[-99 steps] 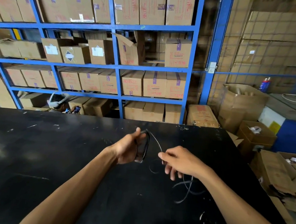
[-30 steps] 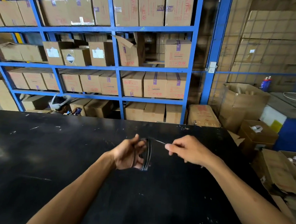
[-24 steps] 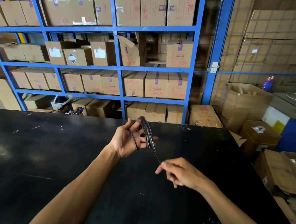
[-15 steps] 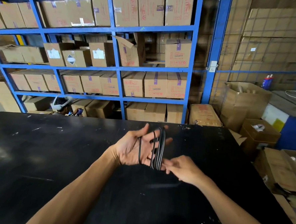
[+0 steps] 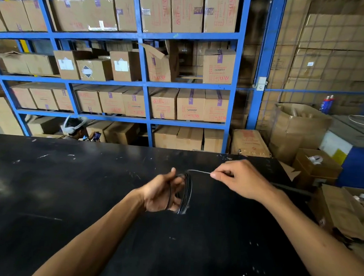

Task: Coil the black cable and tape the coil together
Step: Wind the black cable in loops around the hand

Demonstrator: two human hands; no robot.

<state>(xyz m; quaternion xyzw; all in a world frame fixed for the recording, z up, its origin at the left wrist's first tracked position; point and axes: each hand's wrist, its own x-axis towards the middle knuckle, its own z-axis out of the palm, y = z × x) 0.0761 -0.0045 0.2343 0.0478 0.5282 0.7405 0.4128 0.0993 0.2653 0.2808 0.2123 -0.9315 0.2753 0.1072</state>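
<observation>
Risen rightward, right hand (image 5: 241, 180) pinches black cable (image 5: 186, 191); left hand (image 5: 162, 194) grips its coil

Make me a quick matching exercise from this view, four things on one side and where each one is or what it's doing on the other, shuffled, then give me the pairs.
Column one:
1. left hand
2. right hand
3. black table
4. blue shelving

Column two:
A. stacked with cardboard boxes
B. pinching the free cable end, pulled out to the side
C. wrapped with the black cable coil
D. scuffed, under both hands

Pairs: 1-C, 2-B, 3-D, 4-A
</observation>
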